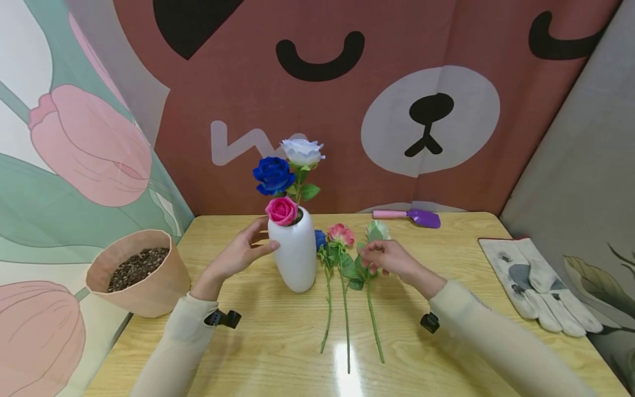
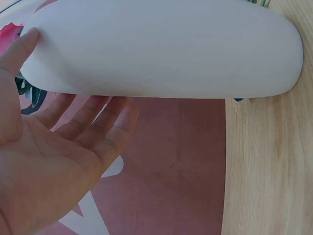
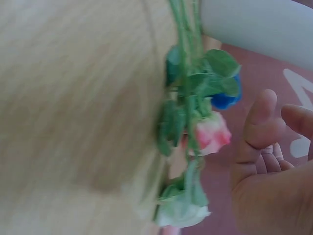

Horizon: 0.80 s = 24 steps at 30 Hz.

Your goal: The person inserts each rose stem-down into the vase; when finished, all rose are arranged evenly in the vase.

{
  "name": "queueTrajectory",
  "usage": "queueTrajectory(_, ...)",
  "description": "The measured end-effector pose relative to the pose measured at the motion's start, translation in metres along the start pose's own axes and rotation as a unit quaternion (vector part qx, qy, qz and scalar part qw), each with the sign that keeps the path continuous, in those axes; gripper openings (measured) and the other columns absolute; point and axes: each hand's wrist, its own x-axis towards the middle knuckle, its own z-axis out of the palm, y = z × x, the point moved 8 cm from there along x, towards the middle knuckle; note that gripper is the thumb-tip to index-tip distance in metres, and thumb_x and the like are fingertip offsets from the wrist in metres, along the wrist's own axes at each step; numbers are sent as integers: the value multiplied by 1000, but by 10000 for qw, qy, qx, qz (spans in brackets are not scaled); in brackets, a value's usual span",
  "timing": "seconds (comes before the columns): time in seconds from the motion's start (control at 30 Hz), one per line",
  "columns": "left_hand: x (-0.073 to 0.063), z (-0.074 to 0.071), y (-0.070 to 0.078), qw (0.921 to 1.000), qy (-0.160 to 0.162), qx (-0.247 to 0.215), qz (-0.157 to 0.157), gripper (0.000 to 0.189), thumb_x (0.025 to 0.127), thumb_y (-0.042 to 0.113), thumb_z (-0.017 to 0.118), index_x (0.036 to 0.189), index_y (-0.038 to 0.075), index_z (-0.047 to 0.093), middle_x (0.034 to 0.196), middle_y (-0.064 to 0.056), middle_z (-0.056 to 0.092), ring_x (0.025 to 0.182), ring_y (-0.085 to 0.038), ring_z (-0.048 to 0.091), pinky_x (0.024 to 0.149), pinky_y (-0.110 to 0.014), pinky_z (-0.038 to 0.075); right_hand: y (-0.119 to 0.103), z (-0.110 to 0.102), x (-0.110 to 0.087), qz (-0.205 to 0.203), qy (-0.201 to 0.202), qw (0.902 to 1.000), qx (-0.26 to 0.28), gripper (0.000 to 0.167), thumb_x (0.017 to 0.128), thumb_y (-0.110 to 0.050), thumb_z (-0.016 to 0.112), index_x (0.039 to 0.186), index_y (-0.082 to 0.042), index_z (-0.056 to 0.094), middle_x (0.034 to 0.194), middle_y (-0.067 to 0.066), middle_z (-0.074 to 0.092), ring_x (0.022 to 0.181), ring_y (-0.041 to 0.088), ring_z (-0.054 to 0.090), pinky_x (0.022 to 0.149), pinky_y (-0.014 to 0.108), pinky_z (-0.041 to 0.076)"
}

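Observation:
A white vase (image 1: pixel 295 253) stands upright on the table, holding a white rose (image 1: pixel 302 151), a blue rose (image 1: pixel 274 176) and a bright pink rose (image 1: pixel 282 211). My left hand (image 1: pixel 243 251) holds the vase by its upper left side, thumb (image 2: pixel 24 49) on the near face and fingers reaching behind it. To the right of the vase lie three loose flowers: a blue one (image 1: pixel 320 239), a pink one (image 1: pixel 342 234) and a whitish one (image 1: pixel 379 229). Over the whitish flower's stem (image 1: pixel 373 314) hovers my right hand (image 1: pixel 389 257), fingers loosely bent, nothing between thumb and index finger in the right wrist view.
A peach pot (image 1: pixel 144 292) of dark soil stands at the table's left edge. At the back edge lies a purple trowel (image 1: pixel 424 218) with a pink handle. White patterned gloves (image 1: pixel 541 286) lie along the right edge. A bear-printed cloth (image 1: pixel 317 105) hangs behind.

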Motion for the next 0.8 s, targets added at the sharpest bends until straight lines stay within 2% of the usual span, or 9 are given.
queueTrajectory(0.17, 0, 0, 0, 10000, -1, -8, -8, 69, 97, 39, 65, 155, 25, 30, 155, -5, 40, 141, -39, 45, 107, -56, 48, 20, 2, -1, 184, 26, 9998, 29, 34, 101, -26, 58, 120, 2, 61, 97, 12, 73, 76, 20, 68, 56, 28, 48)
queueTrajectory(0.37, -1, 1, 0, 10000, 8, -11, -35, 69, 97, 40, 64, 155, 25, 30, 156, -5, 39, 142, -38, 44, 107, -57, 47, 39, 5, -2, 356, -46, 9990, 282, 33, 101, -20, 57, 122, 5, 60, 98, 14, 72, 79, 19, 70, 66, 36, 59)
queueTrajectory(0.57, -1, 1, 0, 10000, 5, -42, -25, 70, 97, 39, 64, 156, 24, 29, 156, -6, 38, 143, -39, 42, 108, -57, 46, 47, 9, -3, 449, -132, 9976, 508, 32, 101, -15, 56, 122, 9, 57, 101, 19, 71, 79, 18, 71, 70, 35, 61)
queueTrajectory(0.8, -1, 0, 0, 10000, -7, -42, -18, 70, 98, 40, 64, 156, 24, 28, 156, -6, 38, 142, -38, 43, 108, -57, 47, 55, 13, -3, 607, -184, 9960, 624, 30, 100, -10, 56, 121, 11, 57, 97, 20, 71, 75, 18, 72, 69, 34, 62)
